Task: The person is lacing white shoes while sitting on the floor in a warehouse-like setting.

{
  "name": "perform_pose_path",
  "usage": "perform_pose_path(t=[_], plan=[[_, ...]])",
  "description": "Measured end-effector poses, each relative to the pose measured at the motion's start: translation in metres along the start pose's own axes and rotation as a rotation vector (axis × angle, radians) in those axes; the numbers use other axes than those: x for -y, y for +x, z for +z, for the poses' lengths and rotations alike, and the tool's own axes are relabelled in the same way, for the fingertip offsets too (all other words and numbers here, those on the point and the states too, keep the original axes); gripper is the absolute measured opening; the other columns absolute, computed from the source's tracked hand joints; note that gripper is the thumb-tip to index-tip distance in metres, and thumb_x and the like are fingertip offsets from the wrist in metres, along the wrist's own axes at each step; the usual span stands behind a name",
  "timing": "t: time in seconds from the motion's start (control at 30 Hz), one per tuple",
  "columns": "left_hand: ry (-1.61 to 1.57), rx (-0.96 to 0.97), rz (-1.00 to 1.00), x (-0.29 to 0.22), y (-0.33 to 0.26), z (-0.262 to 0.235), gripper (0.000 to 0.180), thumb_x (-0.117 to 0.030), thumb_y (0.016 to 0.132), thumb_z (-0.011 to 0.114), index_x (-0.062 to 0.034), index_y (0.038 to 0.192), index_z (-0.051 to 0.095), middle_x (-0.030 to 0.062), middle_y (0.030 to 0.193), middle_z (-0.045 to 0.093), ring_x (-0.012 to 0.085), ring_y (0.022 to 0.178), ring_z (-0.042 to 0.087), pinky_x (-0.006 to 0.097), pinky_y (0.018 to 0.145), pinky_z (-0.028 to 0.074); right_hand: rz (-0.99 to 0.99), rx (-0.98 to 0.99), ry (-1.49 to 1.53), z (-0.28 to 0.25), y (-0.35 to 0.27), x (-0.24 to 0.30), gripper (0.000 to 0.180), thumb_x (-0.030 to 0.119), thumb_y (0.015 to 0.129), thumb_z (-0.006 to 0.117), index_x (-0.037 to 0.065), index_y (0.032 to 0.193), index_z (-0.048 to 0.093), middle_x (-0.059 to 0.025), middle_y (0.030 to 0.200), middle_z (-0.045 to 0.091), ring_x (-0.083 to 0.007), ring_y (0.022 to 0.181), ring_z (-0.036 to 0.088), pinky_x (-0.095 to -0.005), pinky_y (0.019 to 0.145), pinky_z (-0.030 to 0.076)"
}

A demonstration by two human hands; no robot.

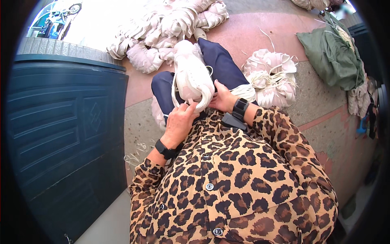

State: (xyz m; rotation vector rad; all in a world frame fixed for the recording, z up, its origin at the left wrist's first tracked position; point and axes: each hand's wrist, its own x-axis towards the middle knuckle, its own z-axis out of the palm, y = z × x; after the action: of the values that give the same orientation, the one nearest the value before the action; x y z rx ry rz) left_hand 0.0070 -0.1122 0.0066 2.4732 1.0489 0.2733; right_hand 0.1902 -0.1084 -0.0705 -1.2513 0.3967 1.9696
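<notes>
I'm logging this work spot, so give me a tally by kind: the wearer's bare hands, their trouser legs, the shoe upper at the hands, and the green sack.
Bare hands, left hand and right hand: 2
Dark blue trouser legs: 2
White shoe upper: 1
Green sack: 1
Total: 6

The shirt (pixel 248 199) is tan, covered in leopard spots of brown ringed with black, and round, silver-rimmed buttons (pixel 209 186) run down its front placket (pixel 211 204). Its long sleeves (pixel 298 148) carry the same print. The left wristband (pixel 165 150) is black, the right wristband (pixel 240 107) is also black with a squarish face, a dark grey angular block (pixel 233 121) beside it, and the trousers (pixel 222 61) are navy blue.
</notes>
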Motion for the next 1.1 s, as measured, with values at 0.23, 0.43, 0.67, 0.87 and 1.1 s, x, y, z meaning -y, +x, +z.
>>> perform_pose_path(t=[0.23, 0.43, 0.67, 0.87, 1.1], plan=[[0.112, 0.036, 0.004, 0.007, 0.002, 0.022, 0.036, -0.019, 0.073, 0.063, -0.0155, 0.107, 0.054, 0.0072, 0.082, 0.054, 0.0259, 0.067, 0.056, 0.037, 0.057, 0.044, -0.146, -0.106, 0.052, 0.017, -0.017, -0.006, 0.058, 0.053, 0.085, 0.038, 0.005, 0.114, 0.049, -0.0102, 0.111, 0.053, -0.0231, 0.102, 0.049, -0.0375, 0.09, 0.037], [0.192, 0.012, -0.016, 0.005, 0.013, 0.039, 0.042, -0.023, 0.073, 0.062, -0.0216, 0.113, 0.051, 0.0059, 0.081, 0.052, 0.0242, 0.062, 0.058, 0.036, 0.051, 0.043, -0.286, 0.011, -0.253, 0.002, -0.015, 0.008, 0.035, 0.035, 0.089, 0.043, 0.009, 0.111, 0.052, -0.0065, 0.108, 0.055, -0.0193, 0.099, 0.049, -0.0337, 0.087, 0.037], [0.323, 0.061, -0.036, 0.002, 0.034, 0.055, 0.04, -0.018, 0.077, 0.059, -0.0214, 0.115, 0.049, 0.009, 0.078, 0.051, 0.0258, 0.06, 0.058, 0.038, 0.053, 0.046, -1.056, -0.198, -1.395, 0.006, -0.012, 0.022, 0.038, 0.023, 0.079, 0.055, -0.004, 0.105, 0.047, -0.0236, 0.099, 0.054, -0.038, 0.093, 0.054, -0.0422, 0.08, 0.043], [0.259, -0.124, 0.038, 0.018, 0.021, 0.041, 0.028, -0.012, 0.074, 0.058, -0.0058, 0.101, 0.052, 0.0081, 0.084, 0.052, 0.0275, 0.071, 0.056, 0.038, 0.064, 0.043, -1.397, -0.328, -1.647, 0.002, -0.012, 0.02, 0.035, 0.022, 0.074, 0.063, -0.003, 0.097, 0.053, -0.0205, 0.095, 0.054, -0.0359, 0.087, 0.056, -0.0401, 0.077, 0.045], [0.518, -0.199, 0.059, 0.013, 0.049, 0.027, 0.023, -0.013, 0.071, 0.053, -0.0081, 0.094, 0.054, 0.0038, 0.083, 0.052, 0.0192, 0.082, 0.048, 0.032, 0.067, 0.036, -1.151, -0.209, -1.572, 0.009, -0.019, 0.033, 0.034, 0.022, 0.071, 0.065, -0.004, 0.091, 0.057, -0.0219, 0.091, 0.054, -0.0359, 0.087, 0.055, -0.0392, 0.078, 0.045]])
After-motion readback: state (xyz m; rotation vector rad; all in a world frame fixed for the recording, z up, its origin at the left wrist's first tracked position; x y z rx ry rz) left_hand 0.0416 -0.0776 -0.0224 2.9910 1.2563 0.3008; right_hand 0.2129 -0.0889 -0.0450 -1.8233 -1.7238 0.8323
